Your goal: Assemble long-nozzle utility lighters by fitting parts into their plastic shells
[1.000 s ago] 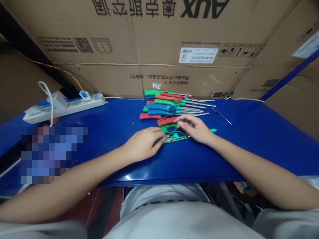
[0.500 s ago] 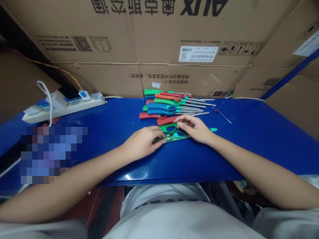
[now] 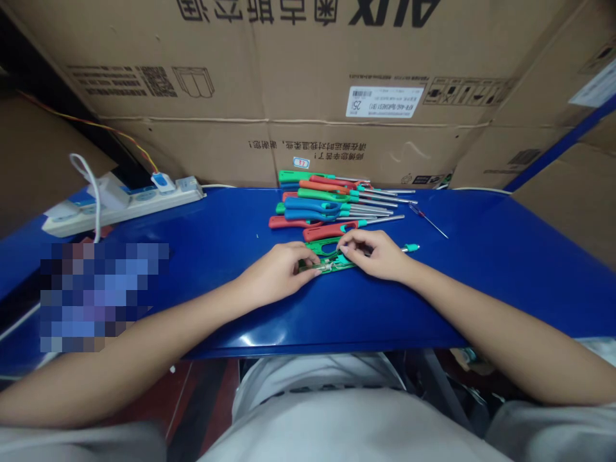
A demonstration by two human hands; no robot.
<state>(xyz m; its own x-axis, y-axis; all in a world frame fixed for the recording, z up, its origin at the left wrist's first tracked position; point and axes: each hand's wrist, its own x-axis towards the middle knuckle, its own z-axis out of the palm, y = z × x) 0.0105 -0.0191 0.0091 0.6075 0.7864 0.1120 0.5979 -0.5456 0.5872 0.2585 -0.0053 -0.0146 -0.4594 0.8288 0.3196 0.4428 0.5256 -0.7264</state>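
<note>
In the head view, an opened gas lighter lies on the blue table, its green casing in two halves. The nearer half (image 3: 332,267) carries small metal and teal parts; the other half (image 3: 321,246) lies just behind it. My left hand (image 3: 283,273) is closed on the left end of the nearer half, fingertips partly hidden. Over its right part, my right hand (image 3: 373,255) pinches with thumb and fingers beside the teal piece (image 3: 344,259). What sits between those fingers is too small to name. A teal tip (image 3: 411,248) shows beyond my right hand.
Several assembled lighters in red, blue, green and orange (image 3: 312,208) are piled behind my hands. A thin screwdriver (image 3: 430,221) lies to their right. A power strip (image 3: 129,205) stands at the left, and a cardboard wall (image 3: 216,151) closes off the back.
My right hand has lowered slightly towards me, from the rear casing half to the nearer one, uncovering a red lighter's teal trigger area. The left hand stays nearly in place.
</note>
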